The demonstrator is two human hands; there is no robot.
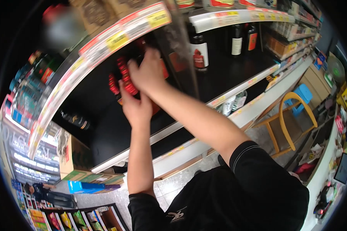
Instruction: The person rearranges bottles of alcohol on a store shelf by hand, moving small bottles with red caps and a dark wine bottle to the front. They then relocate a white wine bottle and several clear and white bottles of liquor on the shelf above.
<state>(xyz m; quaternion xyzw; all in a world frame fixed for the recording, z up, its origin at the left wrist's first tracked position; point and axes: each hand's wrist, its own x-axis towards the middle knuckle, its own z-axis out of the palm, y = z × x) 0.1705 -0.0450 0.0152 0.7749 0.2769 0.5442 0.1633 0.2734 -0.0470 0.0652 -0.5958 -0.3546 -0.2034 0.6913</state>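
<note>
Inside the dark shelf, several small bottles with shiny red caps (129, 87) stand close together. My left hand (135, 109) is among them, its fingers bent round a red-capped bottle; the bottle's body is mostly hidden by the hand. Just above and to the right, my right hand (148, 73) reaches over the same group. Motion smears its fingers, so their grip does not show. An orange-red label shows beside that hand, partly covered by it.
A price-tag rail (119, 40) curves above my hands. Right of a clear divider (181, 50) stand a white-labelled bottle (199, 54) and other dark bottles. A dark bottle (75, 119) lies at left. Cartons (75, 158) stand below; a wooden chair (293, 127) is at right.
</note>
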